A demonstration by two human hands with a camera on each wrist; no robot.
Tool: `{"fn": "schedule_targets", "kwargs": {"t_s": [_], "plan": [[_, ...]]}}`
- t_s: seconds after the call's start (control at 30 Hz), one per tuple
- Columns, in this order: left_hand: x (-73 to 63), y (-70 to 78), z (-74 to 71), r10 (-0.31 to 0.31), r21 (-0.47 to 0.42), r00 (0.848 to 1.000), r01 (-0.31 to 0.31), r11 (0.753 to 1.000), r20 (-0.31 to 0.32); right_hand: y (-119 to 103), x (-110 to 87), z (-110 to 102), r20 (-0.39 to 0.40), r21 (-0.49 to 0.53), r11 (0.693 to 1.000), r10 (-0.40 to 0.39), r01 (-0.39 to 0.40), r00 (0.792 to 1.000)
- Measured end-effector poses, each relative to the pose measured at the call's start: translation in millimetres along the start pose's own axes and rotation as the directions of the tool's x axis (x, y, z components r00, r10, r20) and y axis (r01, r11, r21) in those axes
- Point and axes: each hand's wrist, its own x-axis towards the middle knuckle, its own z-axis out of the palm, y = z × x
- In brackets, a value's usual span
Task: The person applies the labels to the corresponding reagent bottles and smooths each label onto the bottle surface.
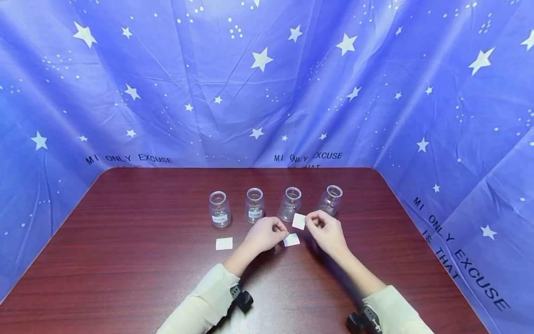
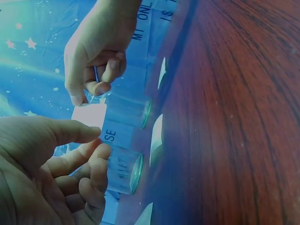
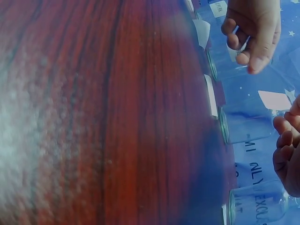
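My right hand (image 1: 327,232) pinches a small white label (image 1: 299,221) by its edge, in front of the third glass jar (image 1: 290,205). Facing it is my left hand (image 1: 264,233), fingers loosely curled, the thumb close to the index fingertip. The right wrist view shows a gap between that left hand (image 3: 257,30) and the held label (image 3: 274,100). Beneath the hands, another white piece (image 1: 291,240) lies on the table. The two left jars, one at the far left (image 1: 219,211) and its neighbour (image 1: 255,206), bear printed white labels.
A fourth jar (image 1: 332,199) stands at the row's right end, partly behind the right hand. One more white piece (image 1: 224,243) lies before the leftmost jar. All rest on a dark red wood-grain table (image 1: 125,260), with a blue starred curtain (image 1: 233,83) around it.
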Motion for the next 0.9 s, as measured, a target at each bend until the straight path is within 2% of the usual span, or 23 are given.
{"fn": "schedule_targets", "kwargs": {"t_s": [0.17,0.3,0.43,0.7,0.9], "plan": [[0.7,0.7,1.2,0.014,-0.129,1.000,-0.016,0.991,-0.017,0,-1.0,4,-0.005,0.002,1.000,-0.032,0.032,0.999],[1.5,-0.5,3.3,0.020,-0.217,0.999,-0.027,0.976,-0.031,0,-2.1,9,0.004,0.001,0.996,-0.090,0.090,0.996],[2.8,-1.6,4.1,0.038,-0.252,0.998,-0.052,0.966,-0.059,1,-4.1,12,0.024,-0.007,0.988,-0.156,0.156,0.988],[4.6,-3.7,2.9,0.068,-0.301,0.993,-0.095,0.949,-0.099,0,-6.2,14,0.069,-0.006,0.959,-0.282,0.283,0.957],[5.8,-4.1,2.7,0.051,-0.349,0.993,-0.084,0.933,-0.102,1,-7.0,15,0.094,-0.040,0.939,-0.337,0.342,0.937]]}}
